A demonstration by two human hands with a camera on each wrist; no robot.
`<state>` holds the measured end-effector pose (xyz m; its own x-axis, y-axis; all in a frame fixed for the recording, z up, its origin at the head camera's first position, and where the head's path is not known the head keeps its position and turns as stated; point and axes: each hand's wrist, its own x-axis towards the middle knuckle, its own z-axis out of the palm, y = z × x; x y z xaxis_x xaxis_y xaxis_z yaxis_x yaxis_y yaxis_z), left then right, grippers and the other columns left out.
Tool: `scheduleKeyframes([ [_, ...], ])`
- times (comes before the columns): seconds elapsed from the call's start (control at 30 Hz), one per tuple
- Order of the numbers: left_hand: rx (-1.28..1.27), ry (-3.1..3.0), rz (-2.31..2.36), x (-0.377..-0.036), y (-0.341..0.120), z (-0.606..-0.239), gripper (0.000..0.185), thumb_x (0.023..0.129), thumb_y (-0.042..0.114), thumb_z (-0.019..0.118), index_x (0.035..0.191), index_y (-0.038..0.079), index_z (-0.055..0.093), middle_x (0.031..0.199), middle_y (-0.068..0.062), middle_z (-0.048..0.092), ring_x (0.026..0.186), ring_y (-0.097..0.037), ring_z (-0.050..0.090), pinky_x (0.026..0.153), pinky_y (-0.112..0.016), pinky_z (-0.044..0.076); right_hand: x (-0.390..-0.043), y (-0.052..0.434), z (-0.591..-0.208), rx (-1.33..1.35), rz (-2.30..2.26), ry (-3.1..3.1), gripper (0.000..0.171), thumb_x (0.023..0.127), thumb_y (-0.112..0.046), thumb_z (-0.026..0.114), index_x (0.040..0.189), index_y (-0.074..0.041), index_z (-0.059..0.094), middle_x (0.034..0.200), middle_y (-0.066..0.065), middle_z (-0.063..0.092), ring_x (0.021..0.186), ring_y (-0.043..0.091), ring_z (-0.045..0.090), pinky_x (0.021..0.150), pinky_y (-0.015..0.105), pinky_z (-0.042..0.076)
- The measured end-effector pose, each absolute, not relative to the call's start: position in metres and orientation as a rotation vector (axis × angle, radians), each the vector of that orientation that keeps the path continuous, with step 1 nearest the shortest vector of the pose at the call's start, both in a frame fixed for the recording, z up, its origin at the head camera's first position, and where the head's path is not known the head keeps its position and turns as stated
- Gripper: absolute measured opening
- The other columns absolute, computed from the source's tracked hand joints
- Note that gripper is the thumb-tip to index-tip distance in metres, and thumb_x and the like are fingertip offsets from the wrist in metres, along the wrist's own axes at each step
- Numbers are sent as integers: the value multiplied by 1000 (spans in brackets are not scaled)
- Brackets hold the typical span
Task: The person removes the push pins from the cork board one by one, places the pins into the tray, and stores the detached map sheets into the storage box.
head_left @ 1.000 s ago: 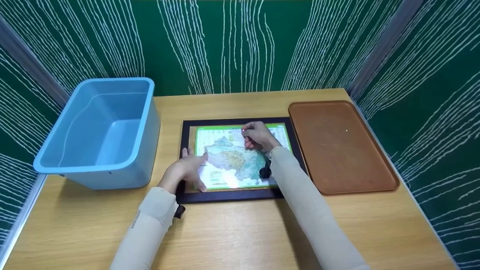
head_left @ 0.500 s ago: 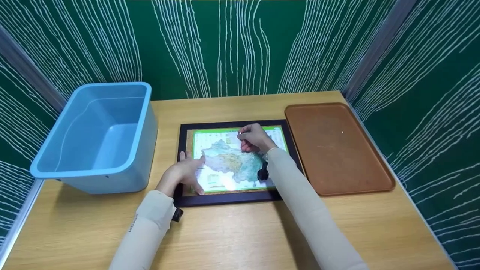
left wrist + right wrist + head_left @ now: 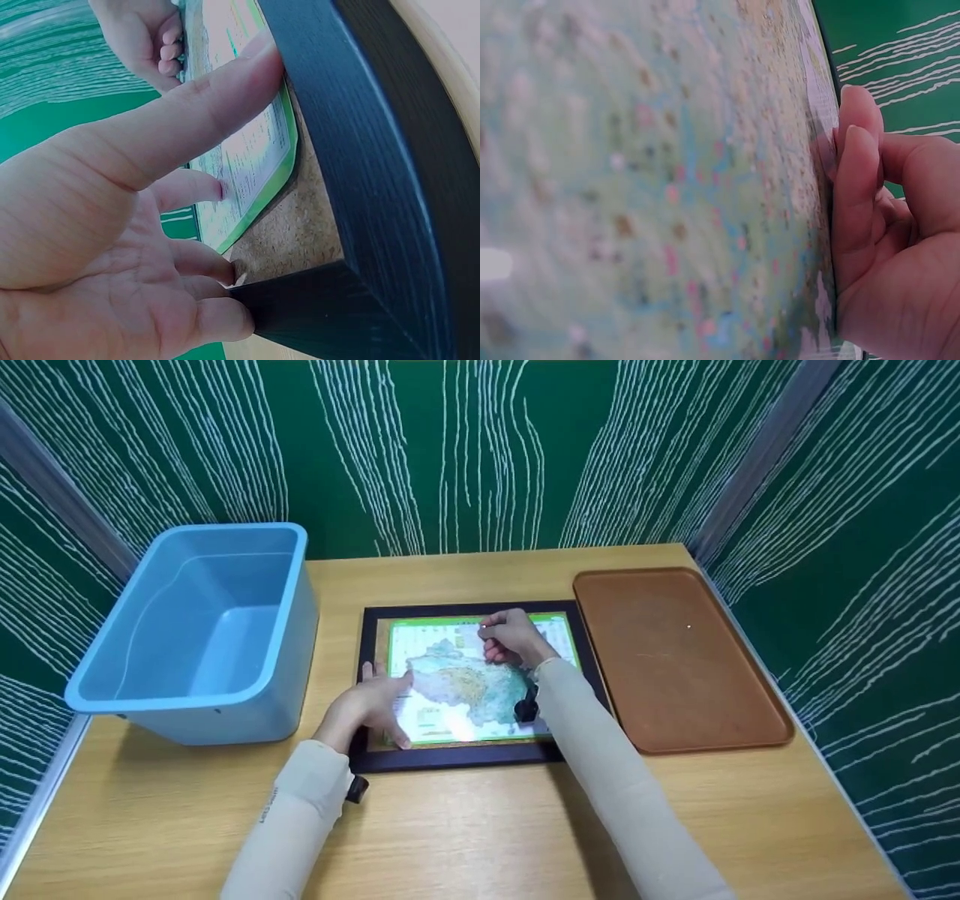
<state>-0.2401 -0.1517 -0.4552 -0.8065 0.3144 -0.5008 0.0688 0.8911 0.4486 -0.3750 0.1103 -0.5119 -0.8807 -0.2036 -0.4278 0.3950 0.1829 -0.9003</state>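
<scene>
A colourful map [image 3: 457,682] lies in a dark wooden frame [image 3: 465,756] in the middle of the table. My left hand [image 3: 382,690] rests flat on the map's lower left part, fingers straight and the thumb by the frame's left side. In the left wrist view the left hand [image 3: 112,225] spreads over the map [image 3: 247,157] and the frame corner [image 3: 375,150]. My right hand [image 3: 491,634] sits on the map's upper middle with curled fingers. In the right wrist view its fingertips [image 3: 859,142] press against the map [image 3: 652,187]. No lifted piece shows.
An empty light blue bin [image 3: 172,701] stands left of the frame. An empty brown tray [image 3: 675,660] lies to its right. The wooden table [image 3: 487,825] is boxed in by green panels on three sides.
Both hands stay where they were on the map; only the head view has shifted slightly.
</scene>
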Motion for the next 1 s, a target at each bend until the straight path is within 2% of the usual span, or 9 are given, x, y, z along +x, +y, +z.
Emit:
scheduleKeyframes([
  [0.17, 277, 2473, 564, -242, -151, -454, 126, 70, 23, 95, 164, 12, 12, 160, -35, -18, 146, -49, -24, 114, -63, 26, -374, 112, -509, 176, -1753, 1988, 20, 98, -12, 68, 116, -4, 64, 71, 6, 64, 50, 12, 60, 45, 24, 50],
  [0.47, 279, 2477, 592, -239, -154, -456, 124, 70, 24, 95, 164, 13, 15, 160, -34, -17, 146, -47, -26, 117, -62, 20, -374, 110, -512, 139, -1783, 2015, 19, 98, -11, 68, 115, -2, 65, 65, 6, 63, 45, 11, 59, 42, 24, 50],
  [0.8, 275, 2479, 612, -237, -153, -455, 124, 69, 22, 96, 163, 13, 16, 161, -33, -16, 146, -46, -26, 117, -62, 17, -371, 111, -509, 138, -1739, 2037, 18, 98, -13, 67, 114, -3, 67, 67, 7, 66, 46, 13, 61, 42, 24, 50],
  [1.0, 274, 2488, 600, -237, -153, -456, 125, 69, 23, 96, 164, 14, 15, 161, -33, -16, 147, -47, -24, 116, -61, 22, -372, 109, -507, 172, -1732, 2016, 18, 99, -13, 66, 115, -4, 66, 67, 6, 65, 47, 12, 61, 43, 24, 49],
])
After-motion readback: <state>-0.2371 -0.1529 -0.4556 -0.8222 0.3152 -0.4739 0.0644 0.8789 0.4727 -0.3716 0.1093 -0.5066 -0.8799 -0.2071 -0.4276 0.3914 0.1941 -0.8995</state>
